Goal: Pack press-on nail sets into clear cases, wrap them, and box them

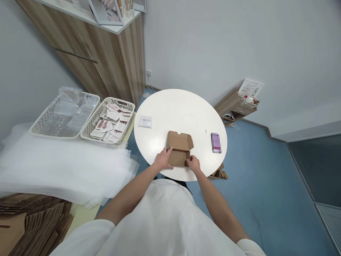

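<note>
A small brown cardboard box stands on the white round table near its front edge. Its lid is folded back, away from me, and the inside looks bare. My left hand grips the box's left side, thumb toward me and fingers spread along the edge. On the opposite side, my right hand pinches the right wall by its near corner. The right fingertips are partly hidden by the box wall.
A flat clear packet lies at the table's left, a purple pack at its right. Further left are a basket of printed cards, a basket of clear plastic trays, white sheets and stacked flat cardboard.
</note>
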The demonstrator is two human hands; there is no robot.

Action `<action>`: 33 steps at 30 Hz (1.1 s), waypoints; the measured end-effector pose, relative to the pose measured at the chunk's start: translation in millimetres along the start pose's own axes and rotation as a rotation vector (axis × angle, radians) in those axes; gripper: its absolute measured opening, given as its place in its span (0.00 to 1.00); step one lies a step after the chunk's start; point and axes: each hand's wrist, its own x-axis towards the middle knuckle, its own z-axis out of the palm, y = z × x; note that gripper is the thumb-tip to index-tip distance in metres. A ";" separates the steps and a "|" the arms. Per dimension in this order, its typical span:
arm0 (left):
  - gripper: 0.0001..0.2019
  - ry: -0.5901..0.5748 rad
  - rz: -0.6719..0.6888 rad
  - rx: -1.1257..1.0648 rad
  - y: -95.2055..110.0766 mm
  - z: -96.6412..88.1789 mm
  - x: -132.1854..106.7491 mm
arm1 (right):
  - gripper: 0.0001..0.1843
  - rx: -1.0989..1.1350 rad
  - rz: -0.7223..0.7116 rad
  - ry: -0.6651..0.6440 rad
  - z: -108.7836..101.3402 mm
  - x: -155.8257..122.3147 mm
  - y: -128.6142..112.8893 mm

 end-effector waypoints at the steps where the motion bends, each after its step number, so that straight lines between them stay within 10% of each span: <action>1: 0.57 0.004 -0.002 -0.016 0.1 1.4 0.4 | 0.07 -0.038 0.001 0.002 0.8 0.5 0.4; 10: 0.56 0.131 0.000 -0.326 2.7 21.0 -4.9 | 0.09 -0.166 0.014 0.011 -3.4 2.9 4.7; 19: 0.29 0.237 -0.262 -0.916 -3.0 42.7 -28.0 | 0.26 0.427 -0.078 -0.026 -4.2 -8.6 25.0; 33: 0.27 0.209 -0.198 -0.803 55.5 43.1 20.2 | 0.27 0.851 -0.150 -0.053 -24.1 24.4 70.7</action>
